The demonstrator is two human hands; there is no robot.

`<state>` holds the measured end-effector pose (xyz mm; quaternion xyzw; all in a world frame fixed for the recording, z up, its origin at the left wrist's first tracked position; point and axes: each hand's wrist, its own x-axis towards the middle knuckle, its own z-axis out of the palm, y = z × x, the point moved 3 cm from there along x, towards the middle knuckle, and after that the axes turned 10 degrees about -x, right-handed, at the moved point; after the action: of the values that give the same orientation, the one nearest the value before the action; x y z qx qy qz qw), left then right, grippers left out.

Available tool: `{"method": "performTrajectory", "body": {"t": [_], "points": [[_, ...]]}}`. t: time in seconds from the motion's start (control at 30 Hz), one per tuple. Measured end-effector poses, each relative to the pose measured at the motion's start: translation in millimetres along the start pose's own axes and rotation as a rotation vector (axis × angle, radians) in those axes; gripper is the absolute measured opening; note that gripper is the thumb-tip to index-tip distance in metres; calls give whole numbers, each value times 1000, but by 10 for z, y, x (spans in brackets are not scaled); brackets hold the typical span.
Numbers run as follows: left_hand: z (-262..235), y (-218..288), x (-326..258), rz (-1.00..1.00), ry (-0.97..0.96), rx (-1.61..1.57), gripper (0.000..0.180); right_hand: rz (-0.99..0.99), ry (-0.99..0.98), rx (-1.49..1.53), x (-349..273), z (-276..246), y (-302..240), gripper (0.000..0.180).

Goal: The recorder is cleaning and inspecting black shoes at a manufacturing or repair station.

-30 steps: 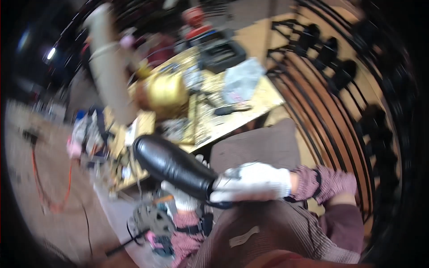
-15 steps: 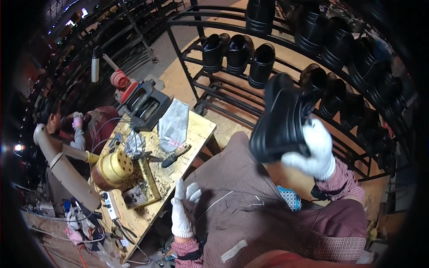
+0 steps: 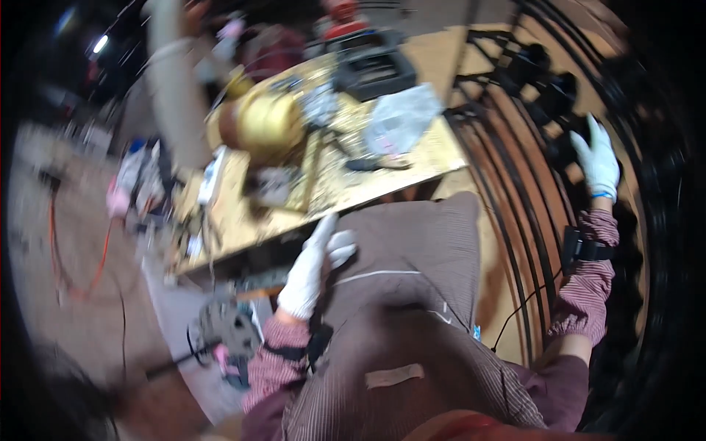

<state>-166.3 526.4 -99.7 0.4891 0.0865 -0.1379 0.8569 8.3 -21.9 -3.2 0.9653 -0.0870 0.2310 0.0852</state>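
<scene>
My right hand, in a white glove, reaches out to the black metal rack on the right. Its fingers are spread and no shoe shows in its grasp. Several black shoes stand on the rack just beyond it, blurred and dark. Over the brown apron on my lap is my left hand, also white-gloved. Its fingers are partly stretched and apart, with nothing held, close to the worktable's near edge. A dark-handled hand tool lies on the worktable.
A yellow drum-shaped device sits by a thick beige pipe at the table's left. A clear plastic bag lies beside a dark machine frame at the back. Cables run across the floor on the left. A person's pink glove shows behind the table.
My right hand has moved right to the rack and no longer holds the black shoe. My view has swung left, so the table sits nearer the middle. My left hand stays over the apron.
</scene>
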Motion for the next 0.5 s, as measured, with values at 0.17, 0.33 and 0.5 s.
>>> {"method": "performTrajectory", "body": {"t": [0.17, 0.33, 0.5], "points": [[139, -103, 14, 2, -98, -52, 76, 47, -439, -119, -98, -199, -872, 56], [165, -240, -82, -103, -118, -97, 69, -6, -234, 834, -1116, -1322, -1573, 32], [130, -347, -220, 219, 7, -314, 82, -1020, -77, 1002, -1581, -1743, -2486, 45]]}}
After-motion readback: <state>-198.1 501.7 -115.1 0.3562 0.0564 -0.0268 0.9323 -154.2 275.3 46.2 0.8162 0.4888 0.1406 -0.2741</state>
